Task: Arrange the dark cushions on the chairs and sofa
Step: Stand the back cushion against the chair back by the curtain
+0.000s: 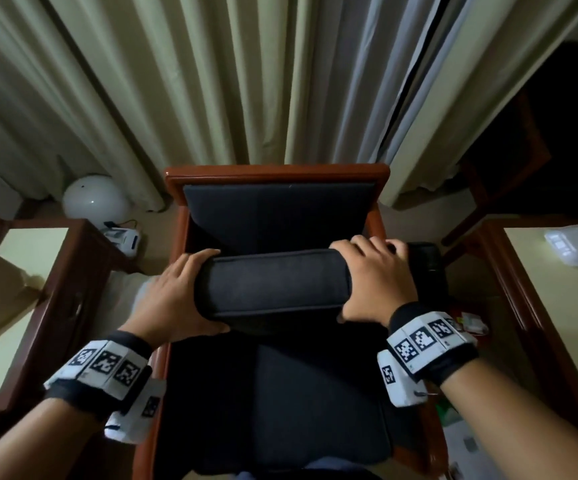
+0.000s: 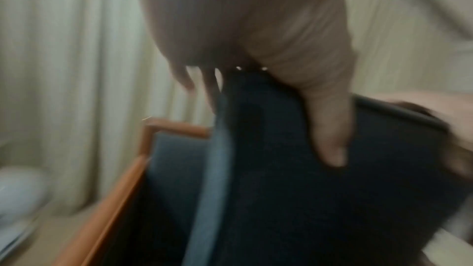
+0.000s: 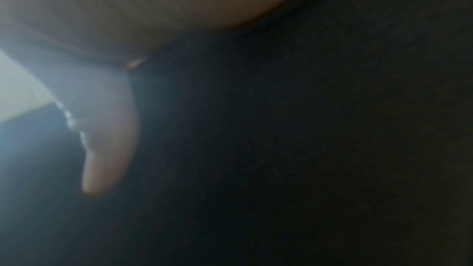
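Note:
A dark cushion (image 1: pixel 273 287) is held edge-up over the seat of a wooden armchair (image 1: pixel 273 171). My left hand (image 1: pixel 180 292) grips its left end, fingers over the far face and thumb on the near face. My right hand (image 1: pixel 377 278) grips its right end the same way. Another dark cushion (image 1: pixel 277 216) stands against the chair's back, and a dark seat cushion (image 1: pixel 280 403) lies below. In the left wrist view my thumb (image 2: pixel 330 128) presses into the dark cushion (image 2: pixel 281 189). The right wrist view is blurred and filled by the dark cushion (image 3: pixel 307 128) and my thumb (image 3: pixel 107 149).
Pale curtains (image 1: pixel 211 81) hang behind the chair. Wooden side tables stand at the left (image 1: pixel 69 258) and right (image 1: pixel 523 289). A white globe lamp (image 1: pixel 95 199) sits on the floor at the back left. Another dark chair (image 1: pixel 557 133) is at the far right.

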Tool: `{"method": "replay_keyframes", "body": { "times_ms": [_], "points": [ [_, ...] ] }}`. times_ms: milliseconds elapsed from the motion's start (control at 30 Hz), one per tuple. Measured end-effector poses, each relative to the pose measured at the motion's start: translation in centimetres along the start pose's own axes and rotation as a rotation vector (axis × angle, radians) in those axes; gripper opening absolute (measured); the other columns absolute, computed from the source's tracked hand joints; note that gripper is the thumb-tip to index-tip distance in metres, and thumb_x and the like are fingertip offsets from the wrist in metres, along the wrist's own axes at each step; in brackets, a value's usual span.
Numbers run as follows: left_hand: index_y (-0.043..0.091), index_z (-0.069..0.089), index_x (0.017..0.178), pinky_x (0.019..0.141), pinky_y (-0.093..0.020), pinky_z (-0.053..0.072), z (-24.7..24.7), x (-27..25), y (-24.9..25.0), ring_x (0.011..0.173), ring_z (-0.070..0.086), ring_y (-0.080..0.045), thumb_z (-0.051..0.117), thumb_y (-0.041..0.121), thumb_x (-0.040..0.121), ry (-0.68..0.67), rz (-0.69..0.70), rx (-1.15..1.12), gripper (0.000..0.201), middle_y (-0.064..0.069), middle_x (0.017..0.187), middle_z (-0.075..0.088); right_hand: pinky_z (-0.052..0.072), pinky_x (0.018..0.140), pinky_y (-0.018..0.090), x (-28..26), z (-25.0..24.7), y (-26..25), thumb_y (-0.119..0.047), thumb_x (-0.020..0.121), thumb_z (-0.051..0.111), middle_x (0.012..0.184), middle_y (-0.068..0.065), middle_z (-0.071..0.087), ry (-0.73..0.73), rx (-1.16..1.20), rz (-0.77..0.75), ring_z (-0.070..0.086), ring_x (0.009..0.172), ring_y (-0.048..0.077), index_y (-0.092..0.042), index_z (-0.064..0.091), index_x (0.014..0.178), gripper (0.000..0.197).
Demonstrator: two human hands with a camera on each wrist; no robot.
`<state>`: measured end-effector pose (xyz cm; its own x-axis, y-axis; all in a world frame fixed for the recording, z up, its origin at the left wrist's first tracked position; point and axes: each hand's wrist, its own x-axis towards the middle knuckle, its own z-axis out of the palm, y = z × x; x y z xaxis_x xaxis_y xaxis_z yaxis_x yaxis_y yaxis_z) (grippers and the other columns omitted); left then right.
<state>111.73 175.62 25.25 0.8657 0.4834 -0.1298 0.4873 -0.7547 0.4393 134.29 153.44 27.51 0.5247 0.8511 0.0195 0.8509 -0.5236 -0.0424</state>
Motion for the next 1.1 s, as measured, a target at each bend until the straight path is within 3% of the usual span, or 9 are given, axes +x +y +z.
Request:
{"method": "replay_keyframes", "body": {
  "times_ms": [167,333,467,533,633,700,800,933,1100],
  "points": [
    [0.026,0.045,0.121,0.075,-0.005,0.035,1.4,-1.6,0.5,0.093,0.052,0.017,0.075,0.061,0.037,0.079,0.0,-0.296,0.096,0.026,0.103,0.051,0.03,0.085,0.039,-2.1,1.5,0.7,-0.039,0.032,0.072,0.096,-0.01,0.061,0.126,0.074,0.009,0.058,0.091,0.021,-0.03,0.059,0.107,0.076],
    [0.019,0.054,0.11,0.068,-0.034,0.051,-1.4,-1.1,4.9,0.079,0.066,-0.022,0.072,0.063,0.039,0.157,0.154,-0.153,0.086,0.009,0.089,0.063,0.038,0.084,0.041,-3.4,-1.0,3.8,-0.04,0.028,0.071,0.097,-0.004,0.068,0.162,0.2,0.065,0.064,0.092,0.025,-0.023,0.064,0.105,0.08],
    [0.022,0.058,0.118,0.081,-0.024,0.049,-6.4,0.9,10.0,0.091,0.06,-0.004,0.079,0.063,0.042,0.289,0.332,-0.196,0.089,0.013,0.102,0.063,0.049,0.092,0.053,-4.0,-4.5,7.0,-0.031,0.032,0.09,0.109,0.009,0.068,0.167,0.383,0.116,0.064,0.104,0.033,-0.014,0.063,0.117,0.091],
    [0.024,0.058,0.122,0.087,-0.025,0.048,-7.2,1.7,11.8,0.099,0.06,-0.005,0.081,0.065,0.043,0.31,0.367,-0.184,0.092,0.012,0.108,0.065,0.045,0.102,0.047,-3.6,-5.5,6.7,-0.015,0.04,0.094,0.122,0.009,0.062,0.04,0.415,0.205,0.056,0.117,0.031,-0.015,0.057,0.126,0.094],
    [0.026,0.054,0.128,0.097,-0.027,0.047,-4.1,2.3,14.0,0.108,0.056,-0.003,0.074,0.071,0.047,0.184,0.322,-0.203,0.094,0.011,0.12,0.061,0.039,0.104,0.037,-2.8,-4.1,4.6,-0.019,0.045,0.093,0.129,-0.005,0.051,-0.129,0.419,0.181,0.047,0.123,0.016,-0.031,0.042,0.136,0.104],
    [0.025,0.05,0.133,0.1,-0.038,0.049,-0.3,2.8,14.9,0.113,0.055,-0.009,0.071,0.071,0.051,0.083,0.302,-0.264,0.097,0.006,0.126,0.056,0.041,0.108,0.042,-2.8,-2.7,4.1,-0.017,0.046,0.093,0.134,-0.004,0.05,-0.082,0.571,0.173,0.048,0.127,0.018,-0.043,0.034,0.134,0.109],
    [0.028,0.033,0.144,0.106,-0.042,0.037,4.1,3.2,14.0,0.126,0.044,-0.014,0.077,0.073,0.05,-0.027,0.201,-0.171,0.112,0.007,0.136,0.043,0.039,0.108,0.053,-4.0,-2.5,5.1,-0.01,0.036,0.092,0.141,0.007,0.048,0.012,0.701,0.214,0.045,0.132,0.029,-0.034,0.034,0.139,0.12],
    [0.026,0.03,0.144,0.103,-0.04,0.034,6.1,2.7,9.1,0.13,0.043,-0.016,0.068,0.079,0.038,-0.09,0.105,-0.119,0.125,0.007,0.139,0.043,0.035,0.112,0.042,-4.4,-4.7,2.3,0.004,0.05,0.075,0.145,0.01,0.041,-0.023,0.664,0.228,0.038,0.136,0.028,-0.02,0.033,0.145,0.107],
    [0.019,0.032,0.143,0.106,-0.041,0.038,6.9,1.3,2.5,0.129,0.046,-0.022,0.079,0.071,0.035,-0.145,-0.033,-0.043,0.129,0.002,0.138,0.046,0.026,0.112,0.058,-4.0,-7.1,-3.1,-0.023,0.056,0.059,0.145,0.01,0.03,-0.037,0.298,0.101,0.024,0.14,0.036,-0.023,0.024,0.148,0.099]
  ]
}}
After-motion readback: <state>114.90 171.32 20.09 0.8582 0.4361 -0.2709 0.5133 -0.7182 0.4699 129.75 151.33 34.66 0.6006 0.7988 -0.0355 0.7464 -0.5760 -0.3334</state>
